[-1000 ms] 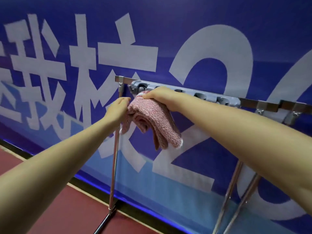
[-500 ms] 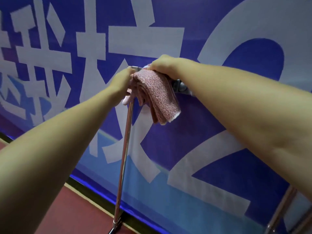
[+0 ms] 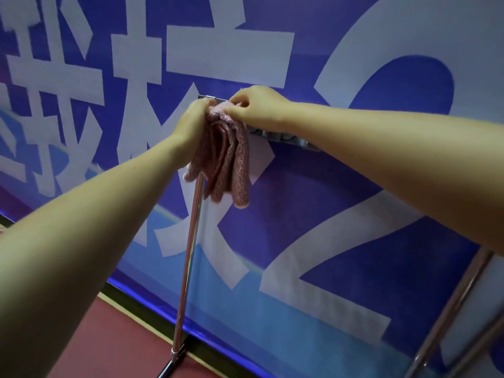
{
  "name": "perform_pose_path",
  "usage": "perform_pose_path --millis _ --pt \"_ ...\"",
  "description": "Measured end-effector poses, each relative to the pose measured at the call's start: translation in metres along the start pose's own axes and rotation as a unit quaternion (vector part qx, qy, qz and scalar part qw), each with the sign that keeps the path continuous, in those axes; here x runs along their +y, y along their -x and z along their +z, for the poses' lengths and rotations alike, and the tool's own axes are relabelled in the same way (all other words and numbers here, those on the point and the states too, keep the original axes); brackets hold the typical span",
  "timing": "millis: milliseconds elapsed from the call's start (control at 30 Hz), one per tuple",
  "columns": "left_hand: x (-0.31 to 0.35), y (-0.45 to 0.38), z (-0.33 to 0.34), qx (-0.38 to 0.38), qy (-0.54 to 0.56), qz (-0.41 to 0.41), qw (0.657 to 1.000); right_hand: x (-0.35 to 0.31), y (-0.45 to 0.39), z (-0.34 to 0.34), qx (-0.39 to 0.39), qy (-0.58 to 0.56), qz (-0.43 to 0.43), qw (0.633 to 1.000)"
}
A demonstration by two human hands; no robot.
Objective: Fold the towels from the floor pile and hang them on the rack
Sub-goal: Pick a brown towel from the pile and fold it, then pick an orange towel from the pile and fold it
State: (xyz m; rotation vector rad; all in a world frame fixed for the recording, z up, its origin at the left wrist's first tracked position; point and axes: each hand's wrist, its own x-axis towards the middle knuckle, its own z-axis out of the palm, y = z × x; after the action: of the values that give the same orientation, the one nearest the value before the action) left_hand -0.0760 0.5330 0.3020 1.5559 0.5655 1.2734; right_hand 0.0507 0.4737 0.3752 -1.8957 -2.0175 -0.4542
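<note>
Towel, pink & folded, now hangs bunched at rack top-left corner vs draped flatter 1 s ago, L hand gripping its top, R hand pinching it at the bar, so hanging prob nearly done.

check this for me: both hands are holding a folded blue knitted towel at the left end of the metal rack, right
Not quite: the head view shows the folded knitted towel is pink, not blue. Both the left hand and right hand do hold it at the left end of the metal rack.
</note>
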Motion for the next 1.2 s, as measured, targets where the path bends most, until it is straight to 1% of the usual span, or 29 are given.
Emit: perform_pose_path --millis 67,100,200,233,300,367,467,567,633,733,833,867,933,967,1000,1033,1067,1100,1133,1167,1200 --pt "-0.002 -0.002 0.003 -0.041 -0.008 0.003 0.999 -0.001 0.003 -0.004 -0.010 0.024 -0.005 1.000" --pt "-0.005 -0.004 0.004 -0.048 -0.013 -0.001 0.999 -0.002 0.003 -0.005 -0.013 0.030 -0.002 0.999" --pt "-0.008 0.000 0.003 -0.035 -0.005 -0.028 0.999 -0.002 0.004 -0.006 -0.021 0.045 0.010 0.999" --pt "-0.009 0.000 0.002 -0.037 0.010 -0.044 0.998 -0.002 0.003 -0.005 -0.024 0.040 0.015 0.999" --pt "-0.008 0.003 0.005 -0.034 0.072 -0.071 0.994 -0.001 0.002 -0.001 -0.020 0.046 0.020 0.999" --pt "-0.007 0.009 0.012 -0.021 0.110 -0.074 0.991 -0.006 0.002 0.003 -0.010 0.052 0.028 0.998" --pt "-0.008 0.017 0.021 -0.019 0.138 -0.078 0.987 -0.013 0.007 0.007 0.000 0.010 0.044 0.999" --pt "-0.007 0.022 0.018 -0.008 0.170 -0.095 0.981 -0.010 0.016 0.011 0.000 0.031 0.029 0.999" --pt "-0.009 0.026 0.016 0.000 0.165 -0.102 0.981 -0.007 0.024 0.015 0.018 0.045 0.018 0.999" --pt "-0.007 0.038 0.015 0.013 0.111 -0.114 0.987 -0.005 0.036 0.018 0.052 0.076 0.010 0.996" --pt "0.005 0.060 0.012 0.029 0.008 -0.133 0.991 -0.008 0.053 0.017 0.076 0.073 0.002 0.994" --pt "0.010 0.068 0.012 0.032 -0.023 -0.128 0.991 -0.010 0.060 0.015 0.086 0.070 -0.006 0.994" --pt "0.018 0.082 0.011 0.031 -0.130 -0.091 0.987 -0.013 0.075 0.010 0.102 0.061 -0.017 0.993" --pt "0.023 0.088 0.011 0.031 -0.195 -0.071 0.978 -0.014 0.084 0.006 0.108 0.054 -0.015 0.993" --pt "0.026 0.091 0.012 0.036 -0.267 -0.056 0.961 -0.017 0.095 0.002 0.114 0.047 -0.010 0.992" --pt "0.029 0.095 0.011 0.044 -0.327 -0.060 0.942 -0.018 0.107 -0.003 0.119 0.036 0.001 0.992" --pt "0.030 0.096 0.011 0.058 -0.362 -0.056 0.929 -0.020 0.121 -0.007 0.124 0.021 0.018 0.992" --pt "0.034 0.102 0.015 0.075 -0.380 -0.059 0.920 -0.021 0.134 -0.010 0.133 -0.002 0.037 0.990" --pt "0.035 0.108 0.019 0.087 -0.373 -0.059 0.922 -0.022 0.149 -0.013 0.141 -0.035 0.057 0.988" --pt "0.036 0.115 0.025 0.088 -0.352 -0.056 0.930 -0.023 0.164 -0.015 0.146 -0.073 0.081 0.983" --pt "0.038 0.127 0.032 0.075 -0.301 -0.049 0.949 -0.024 0.181 -0.018 0.143 -0.110 0.106 0.978"
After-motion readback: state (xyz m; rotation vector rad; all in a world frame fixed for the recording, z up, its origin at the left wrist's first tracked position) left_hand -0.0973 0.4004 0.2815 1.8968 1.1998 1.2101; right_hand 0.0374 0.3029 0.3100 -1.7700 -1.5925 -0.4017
